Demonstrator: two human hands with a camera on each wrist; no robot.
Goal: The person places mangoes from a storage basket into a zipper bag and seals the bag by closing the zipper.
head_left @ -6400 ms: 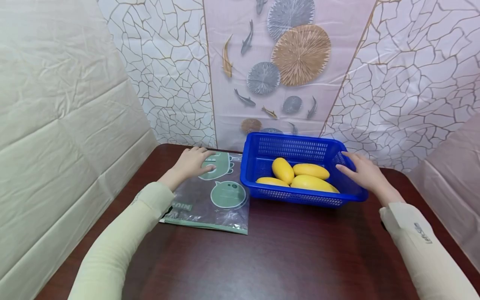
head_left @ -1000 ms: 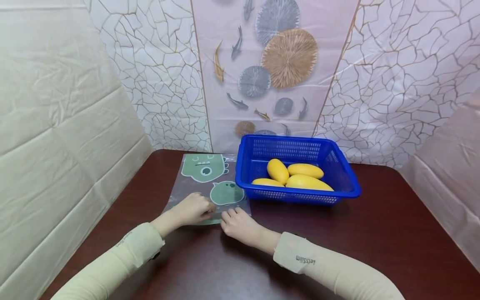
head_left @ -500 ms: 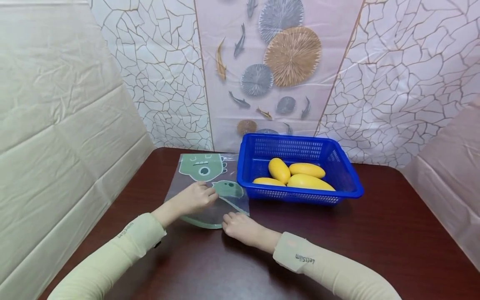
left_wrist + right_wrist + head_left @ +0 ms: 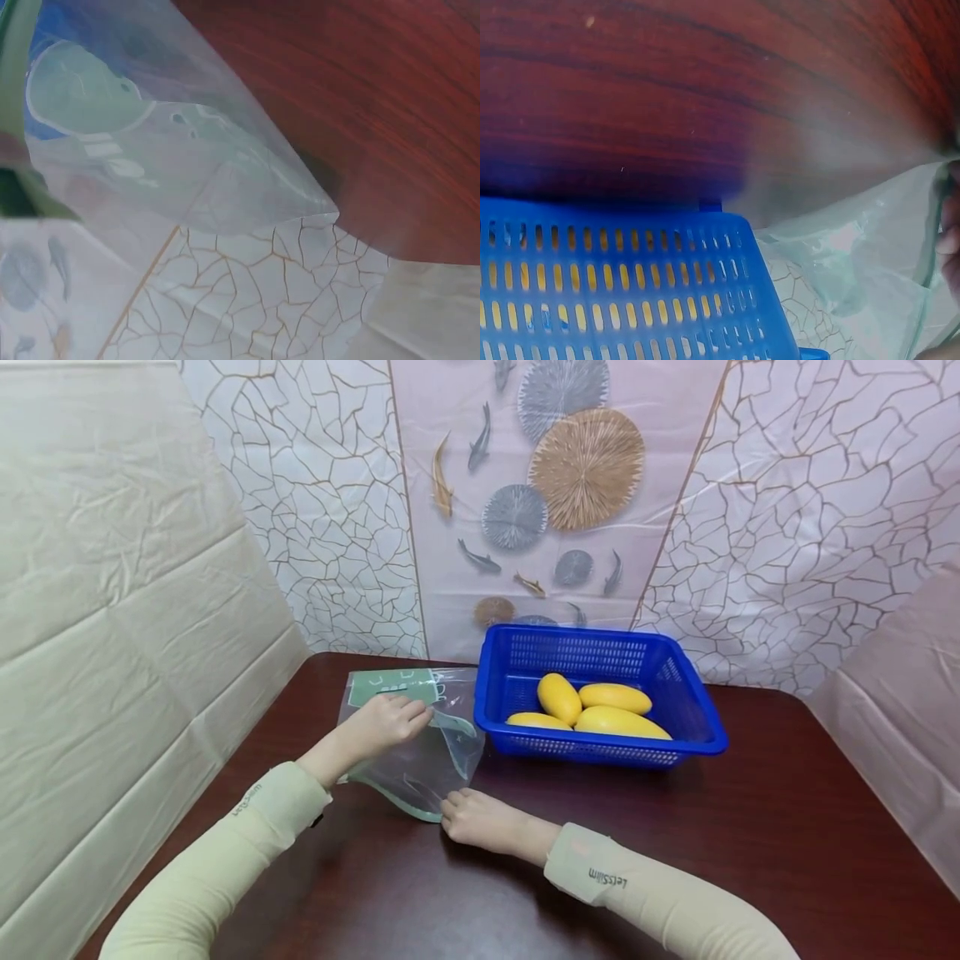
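Observation:
A clear plastic bag [image 4: 408, 777] with green cartoon prints lies on the table left of the basket, its near end spread into a gaping mouth. My left hand [image 4: 386, 724] pinches the upper layer of that mouth and holds it raised. Low at the table, my right hand [image 4: 480, 820] pinches the lower edge at the mouth's right corner. In the left wrist view the bag's see-through side [image 4: 187, 157] slants up off the table. The right wrist view has fingers [image 4: 951, 232] at the bag's green-edged rim.
A blue perforated basket [image 4: 600, 747] stands at the back, right of the bag, touching or overlapping its edge in the head view. Several yellow mangoes [image 4: 615, 722] lie in it. Patterned cloth [image 4: 337, 527] hangs behind the dark wooden table [image 4: 675, 843], with pale cloth at both sides.
Both hands came from the bag's far end and the basket to the bag's near edge. Over the last second my left hand lifted the upper layer up and away, opening the mouth; my right stayed.

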